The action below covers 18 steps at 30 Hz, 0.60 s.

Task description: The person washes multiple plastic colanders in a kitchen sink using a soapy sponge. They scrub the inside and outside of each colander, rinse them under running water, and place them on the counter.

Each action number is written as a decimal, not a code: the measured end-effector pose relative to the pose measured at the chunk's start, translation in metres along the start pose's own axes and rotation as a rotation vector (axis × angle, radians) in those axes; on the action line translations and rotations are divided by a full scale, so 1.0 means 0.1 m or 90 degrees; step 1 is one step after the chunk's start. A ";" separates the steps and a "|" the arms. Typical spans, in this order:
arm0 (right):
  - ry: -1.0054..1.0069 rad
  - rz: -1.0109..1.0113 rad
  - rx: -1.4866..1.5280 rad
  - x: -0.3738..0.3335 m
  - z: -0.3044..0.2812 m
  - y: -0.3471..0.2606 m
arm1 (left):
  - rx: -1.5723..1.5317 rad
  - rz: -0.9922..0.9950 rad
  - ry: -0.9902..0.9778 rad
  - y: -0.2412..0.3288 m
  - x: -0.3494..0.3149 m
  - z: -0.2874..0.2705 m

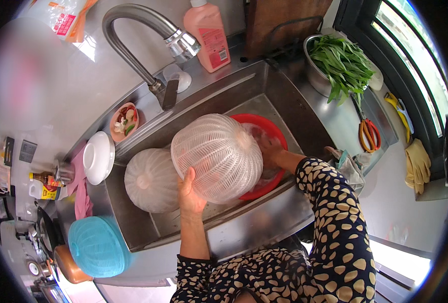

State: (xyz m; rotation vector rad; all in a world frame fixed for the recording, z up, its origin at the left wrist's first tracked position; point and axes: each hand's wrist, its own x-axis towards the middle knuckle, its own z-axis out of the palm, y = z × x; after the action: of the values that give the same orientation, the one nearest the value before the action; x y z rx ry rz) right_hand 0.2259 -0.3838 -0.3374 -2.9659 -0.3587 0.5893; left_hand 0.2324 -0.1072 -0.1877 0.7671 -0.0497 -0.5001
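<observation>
My left hand [189, 196] grips the rim of a clear ribbed plastic colander [211, 156], its thumb on the outside. The colander is tilted over the sink, bottom turned up and to the right. Behind it, a red basin [279, 139] with sudsy water stands in the sink, partly covered by the colander. My right hand [273, 151] reaches into this basin; its fingers are blurred and partly lost in the suds, so what they hold cannot be made out. A second clear colander [151, 182] lies upside down in the sink to the left.
A metal faucet [133, 55] arches over the sink [315, 131]. White bowls [98, 159], a small pink dish [124, 121] and a blue colander [97, 247] stand on the left. At right are a metal bowl of greens [317, 76], orange-handled scissors [369, 136] and a cloth [350, 169].
</observation>
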 end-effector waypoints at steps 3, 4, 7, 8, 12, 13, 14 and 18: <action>-0.179 -0.027 0.069 0.00 0.14 0.09 | -0.061 -0.022 0.000 -0.02 0.05 0.01; -0.299 0.008 0.198 0.00 -0.08 0.10 | -0.079 -0.022 0.003 -0.01 0.05 0.00; -0.272 -0.060 0.348 -0.44 -0.81 0.06 | -0.076 -0.033 0.031 -0.05 0.01 -0.02; -0.201 -0.111 0.359 -0.70 -1.12 0.04 | -0.054 -0.021 0.022 -0.09 0.00 0.02; 0.055 -0.173 0.465 -1.37 -2.00 -0.24 | 0.004 -0.006 -0.024 -0.11 -0.02 0.22; 0.117 -0.157 0.514 -1.45 -2.03 -0.33 | 0.004 -0.008 -0.036 -0.12 -0.02 0.26; 0.200 -0.157 0.502 -1.43 -2.02 -0.46 | 0.004 -0.008 -0.046 -0.13 -0.03 0.27; 0.559 -0.169 0.379 -1.20 -1.73 -1.20 | 0.019 0.012 -0.096 -0.28 -0.01 0.26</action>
State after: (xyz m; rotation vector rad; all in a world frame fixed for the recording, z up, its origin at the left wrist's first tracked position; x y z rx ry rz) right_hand 0.1596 -0.3061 -0.1180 -2.2443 -0.3771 -0.5437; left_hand 0.2145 -0.1405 -0.1879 0.7569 -0.2050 -0.5396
